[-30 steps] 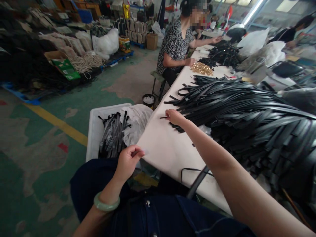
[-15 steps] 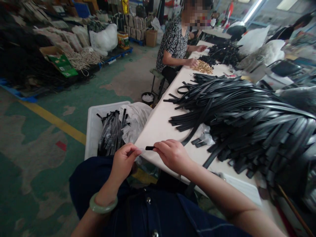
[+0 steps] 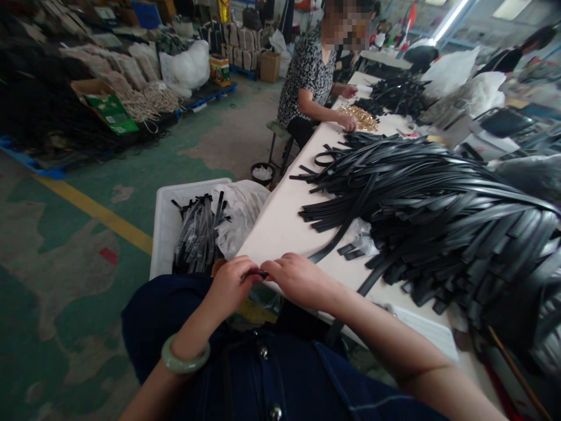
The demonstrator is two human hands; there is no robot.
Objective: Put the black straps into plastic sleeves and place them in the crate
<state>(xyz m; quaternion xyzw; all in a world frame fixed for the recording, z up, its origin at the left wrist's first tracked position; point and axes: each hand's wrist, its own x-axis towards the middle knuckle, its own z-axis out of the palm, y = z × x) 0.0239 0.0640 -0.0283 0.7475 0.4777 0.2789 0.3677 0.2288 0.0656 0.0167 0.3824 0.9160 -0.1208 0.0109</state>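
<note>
My left hand (image 3: 232, 285), with a pale green bangle (image 3: 186, 358) on its wrist, pinches the end of a black strap (image 3: 326, 250). Right beside it, my right hand (image 3: 300, 280) grips the same strap a little further along. Both sets of fingertips nearly meet over the dark strap end, just off the table's near edge. From my right hand the strap runs up towards a large pile of black straps (image 3: 421, 193) on the table. Any clear plastic in my left fingers is hidden now.
To the left of the white table (image 3: 280, 216) stands a white bin (image 3: 164, 228) holding plastic-wrapped black straps (image 3: 197, 234) and a white plastic bag (image 3: 241, 210). A co-worker (image 3: 307, 82) sits further along, hands near small gold pieces (image 3: 366, 118).
My hands have come together. My left fingers, which held a bit of clear plastic apart from the strap end, now close around that end. The co-worker's hands have shifted.
</note>
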